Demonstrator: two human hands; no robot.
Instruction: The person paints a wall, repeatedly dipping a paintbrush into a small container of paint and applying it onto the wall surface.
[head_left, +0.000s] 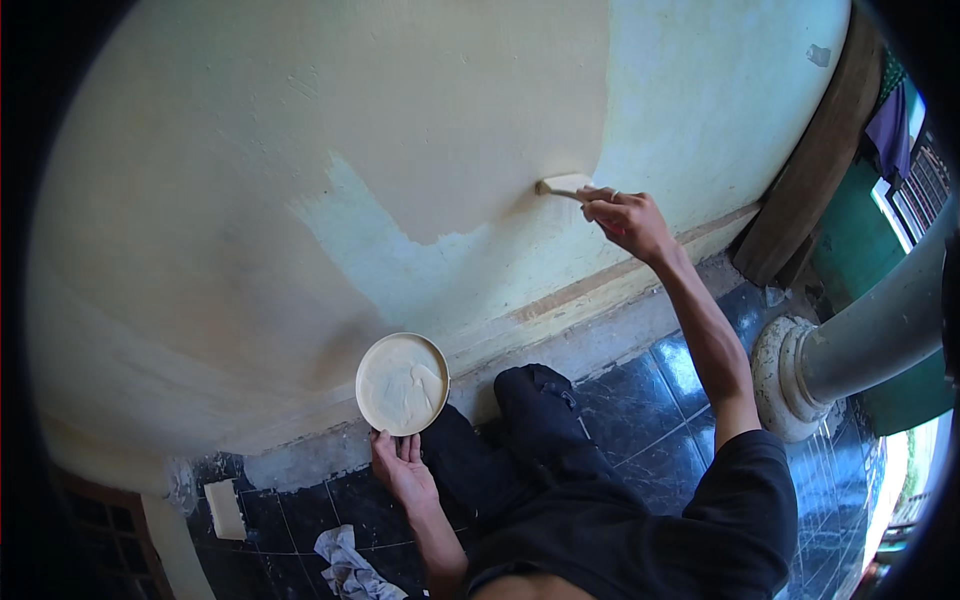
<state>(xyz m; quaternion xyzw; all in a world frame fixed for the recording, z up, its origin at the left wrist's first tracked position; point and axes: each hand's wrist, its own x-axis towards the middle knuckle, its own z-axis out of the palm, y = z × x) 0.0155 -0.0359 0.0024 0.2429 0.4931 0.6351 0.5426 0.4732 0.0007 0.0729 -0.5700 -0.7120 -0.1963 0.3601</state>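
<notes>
My right hand (626, 223) grips the handle of a paintbrush (562, 184), whose head meets the wall (480, 97) at the edge of a beige coat. Around that coat, pale green wall shows to the right and in a jagged strip below. Down at the lower left, my left hand (401, 469) holds the rim of a round, shallow lid or dish (403, 384) with cream paint smeared in it. The dish is tilted toward the camera, close to the foot of the wall.
A crumpled cloth (349, 562) and a small cream tray or block (225, 510) lie on the dark floor tiles (645, 450). A round column (870, 352) stands at the right. Wooden boards (814, 150) lean at the wall's far end. A ledge (600, 337) runs along the wall's foot.
</notes>
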